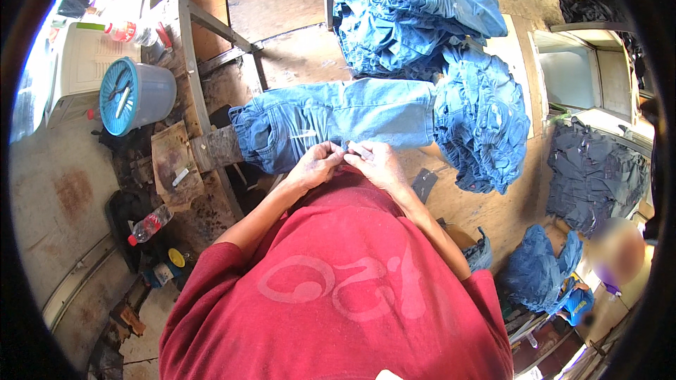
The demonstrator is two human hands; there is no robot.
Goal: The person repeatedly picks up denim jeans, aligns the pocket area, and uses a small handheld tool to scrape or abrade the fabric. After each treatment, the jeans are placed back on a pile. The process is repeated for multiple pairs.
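Note:
A pair of light blue jeans (384, 109) with an elastic waist lies stretched sideways in front of me, with pale worn streaks near the waist end. My left hand (318, 165) and my right hand (380, 167) meet at its near edge, close to my body. Both have their fingers pinched together. Something small and greyish shows at the fingertips, too small to name. The far leg end of the jeans reaches a heap of bunched blue denim trousers (482, 119).
A larger pile of jeans (415, 14) rises beyond. At left are a blue-lidded bucket (151, 95), a wooden frame (190, 49), a piece of cardboard (172, 169) and a plastic bottle (151, 224). Dark trousers (598, 176) lie at right, with a person sitting near more denim (539, 267).

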